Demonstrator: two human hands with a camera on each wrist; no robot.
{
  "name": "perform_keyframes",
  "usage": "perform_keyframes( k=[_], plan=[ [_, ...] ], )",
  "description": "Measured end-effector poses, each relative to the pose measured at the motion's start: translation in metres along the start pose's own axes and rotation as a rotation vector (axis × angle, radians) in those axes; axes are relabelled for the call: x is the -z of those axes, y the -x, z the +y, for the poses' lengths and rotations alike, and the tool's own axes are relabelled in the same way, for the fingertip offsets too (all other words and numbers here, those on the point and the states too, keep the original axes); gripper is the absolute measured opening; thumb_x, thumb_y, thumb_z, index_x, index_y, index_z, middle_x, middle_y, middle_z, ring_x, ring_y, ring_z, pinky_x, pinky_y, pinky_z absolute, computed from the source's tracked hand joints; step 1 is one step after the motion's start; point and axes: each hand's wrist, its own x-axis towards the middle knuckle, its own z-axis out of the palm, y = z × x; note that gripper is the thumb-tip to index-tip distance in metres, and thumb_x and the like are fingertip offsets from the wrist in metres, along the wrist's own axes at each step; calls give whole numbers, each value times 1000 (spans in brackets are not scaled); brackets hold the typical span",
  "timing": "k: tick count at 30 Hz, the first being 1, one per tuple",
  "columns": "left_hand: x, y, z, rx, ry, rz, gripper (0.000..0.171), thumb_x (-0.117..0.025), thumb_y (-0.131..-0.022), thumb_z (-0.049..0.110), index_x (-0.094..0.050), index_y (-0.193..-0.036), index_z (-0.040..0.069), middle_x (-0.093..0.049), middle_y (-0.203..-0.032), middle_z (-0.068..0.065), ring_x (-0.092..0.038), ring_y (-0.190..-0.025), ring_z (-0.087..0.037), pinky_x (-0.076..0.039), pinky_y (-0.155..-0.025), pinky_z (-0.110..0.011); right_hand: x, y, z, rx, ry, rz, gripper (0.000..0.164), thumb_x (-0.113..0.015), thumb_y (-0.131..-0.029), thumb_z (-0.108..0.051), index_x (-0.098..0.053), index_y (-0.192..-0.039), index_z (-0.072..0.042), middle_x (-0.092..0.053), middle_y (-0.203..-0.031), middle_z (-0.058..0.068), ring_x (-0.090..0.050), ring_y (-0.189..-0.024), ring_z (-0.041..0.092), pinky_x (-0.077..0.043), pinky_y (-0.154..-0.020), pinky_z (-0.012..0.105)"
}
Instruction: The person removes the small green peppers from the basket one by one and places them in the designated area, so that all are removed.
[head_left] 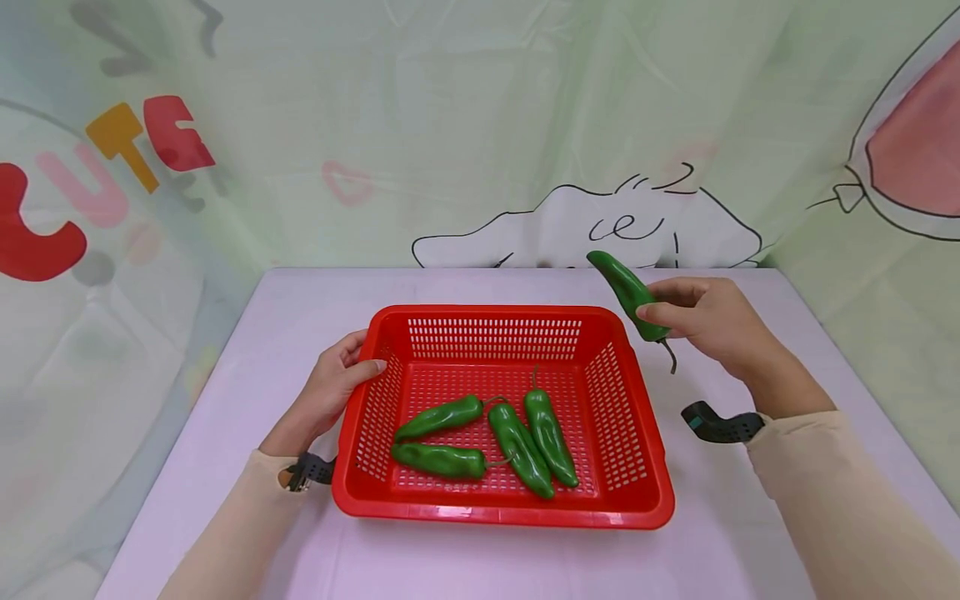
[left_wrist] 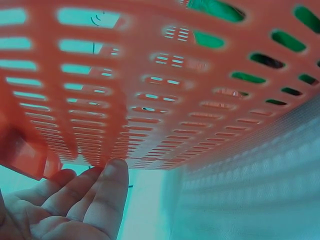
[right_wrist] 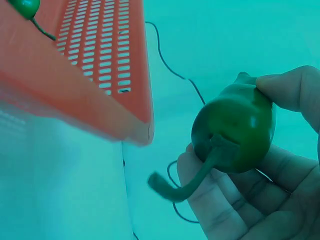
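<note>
left hand [head_left: 330,388]: fingers grip red basket [head_left: 504,512] side | right hand [head_left: 716,327]: fingers pinch green pepper [head_left: 624,283] | inside basket: four peppers [head_left: 442,460]

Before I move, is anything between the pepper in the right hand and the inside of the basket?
Only the basket's right rim: the right hand holds the pepper outside, by the far right corner, so going in probably means crossing that edge. Nothing else visible stands between them.

basket [head_left: 502,514] on table [head_left: 465,571] | four peppers [head_left: 521,450] — inside | fifth pepper [head_left: 624,287] — near basket's far-right corner
</note>
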Motion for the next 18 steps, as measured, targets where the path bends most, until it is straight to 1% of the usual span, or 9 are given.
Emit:
perform_keyframes(
  k=[2,5,9,12,18],
  plan=[
    [0,0,0,2,3,-1,58,-60,-101,9,-41,-155,2,-58,-140,-28,-72,-109,-33,-64,-84,-43,1,1,2,-9,1,6,45,-63,-103,-33,-66,-131,2,-76,-107,8,-68,-90,13,-57,-78,27],
    [0,0,1,2,3,0,58,-60,-101,9,-41,-155,2,-58,-140,-28,-72,-109,-33,-64,-83,-43,2,1,5,-29,-3,16,46,-63,-103,-35,-66,-131,2,-77,-104,5,-68,-88,10,-56,-80,30],
    [0,1,1,2,3,0,58,-60,-101,9,-41,-155,2,-58,-140,-28,-71,-109,-34,-64,-83,-43,1,1,11,-50,-10,32,49,-63,-103,-37,-65,-132,2,-77,-104,5,-68,-87,10,-56,-82,31],
    [0,1,1,1,3,-1,58,-60,-101,9,-41,-155,2,-58,-141,-28,-71,-110,-34,-64,-83,-43,1,1,15,-64,-18,48,51,-63,-103,-38,-64,-133,3,-77,-105,5,-68,-86,8,-56,-80,29],
    [0,1,1,0,6,-1,58,-60,-101,9,-41,-155,3,-58,-141,-27,-71,-110,-34,-64,-83,-43,1,2,24,-109,-54,60,55,-64,-102,-39,-61,-135,5,-76,-100,-3,-69,-82,5,-58,-78,25]
  ],
)
